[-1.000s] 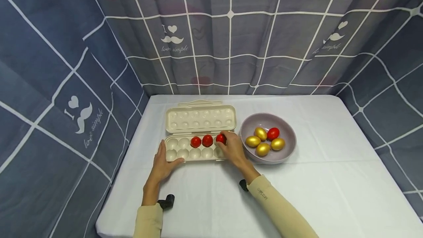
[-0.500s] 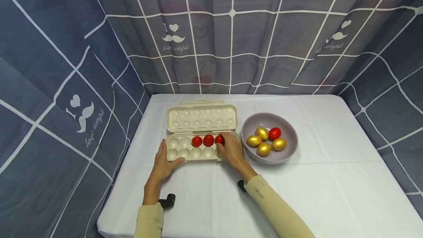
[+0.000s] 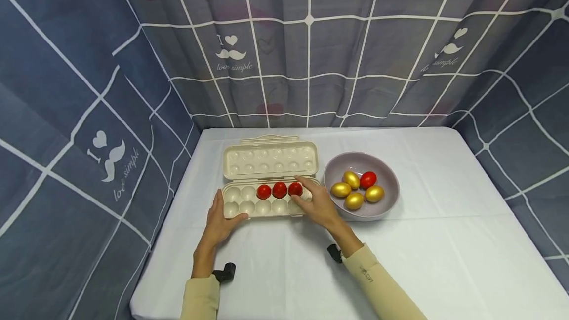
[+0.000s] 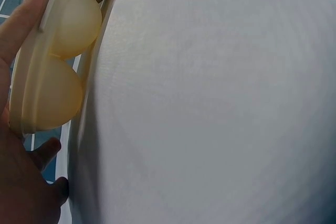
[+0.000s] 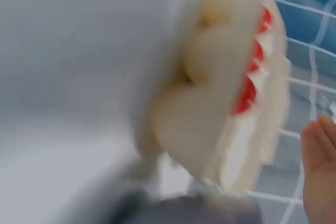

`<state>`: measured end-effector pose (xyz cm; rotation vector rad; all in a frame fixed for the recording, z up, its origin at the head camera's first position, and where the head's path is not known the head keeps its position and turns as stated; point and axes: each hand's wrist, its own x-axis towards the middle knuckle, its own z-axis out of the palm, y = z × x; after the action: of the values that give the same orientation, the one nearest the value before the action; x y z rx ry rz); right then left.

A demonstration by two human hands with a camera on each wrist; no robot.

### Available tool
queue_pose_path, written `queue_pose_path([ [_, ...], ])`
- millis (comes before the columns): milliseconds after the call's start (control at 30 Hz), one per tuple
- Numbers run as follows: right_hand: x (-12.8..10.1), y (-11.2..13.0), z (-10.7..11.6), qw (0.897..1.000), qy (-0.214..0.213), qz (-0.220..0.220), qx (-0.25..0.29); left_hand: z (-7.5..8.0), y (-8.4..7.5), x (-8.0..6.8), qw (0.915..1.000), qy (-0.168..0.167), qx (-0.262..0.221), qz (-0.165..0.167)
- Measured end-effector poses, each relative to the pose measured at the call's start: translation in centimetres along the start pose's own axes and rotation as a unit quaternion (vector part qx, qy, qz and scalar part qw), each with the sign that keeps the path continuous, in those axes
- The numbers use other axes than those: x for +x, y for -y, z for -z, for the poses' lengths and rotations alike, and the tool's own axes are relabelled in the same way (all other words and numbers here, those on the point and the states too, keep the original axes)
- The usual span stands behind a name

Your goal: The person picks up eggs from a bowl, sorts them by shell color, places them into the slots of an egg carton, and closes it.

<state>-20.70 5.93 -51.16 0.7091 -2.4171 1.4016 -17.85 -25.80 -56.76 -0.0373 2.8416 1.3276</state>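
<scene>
A cream egg carton lies with its lid folded back on the table. Three red eggs sit in its back row; the rightmost red egg is between the spread thumb and fingers of my right hand. These fingers appear parted from the egg, and the right wrist view shows the hand off to the side of the carton. My left hand rests at the carton's front left corner, fingers straight along the side, thumb along the front. Its thumb touches the carton rim in the left wrist view.
A mauve bowl stands to the right of the carton, holding several gold eggs and one red egg. White cloth covers the table. Dark checked curtains hang behind and at both sides.
My right hand has let go of the third red egg in the back row and drawn back a little to the right, its fingers spreading. The left hand has stayed at the carton.
</scene>
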Motion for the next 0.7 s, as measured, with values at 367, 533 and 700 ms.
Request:
queue_pose_path([
  [367, -1.7, -2.1, 9.6, 0.998, -0.03, -0.052, -0.007, -0.7, -0.1, 0.0, 0.9999, 0.007, -0.003, 0.008],
  [533, -3.6, -4.1, 13.4, 0.993, -0.044, -0.109, 0.034, -0.4, 0.0, -0.2, 1.0, 0.0, -0.002, 0.002],
  [700, -4.7, -5.2, 15.1, 0.986, -0.046, -0.147, 0.064, -0.2, 0.1, -0.1, 1.0, -0.006, -0.005, -0.005],
])
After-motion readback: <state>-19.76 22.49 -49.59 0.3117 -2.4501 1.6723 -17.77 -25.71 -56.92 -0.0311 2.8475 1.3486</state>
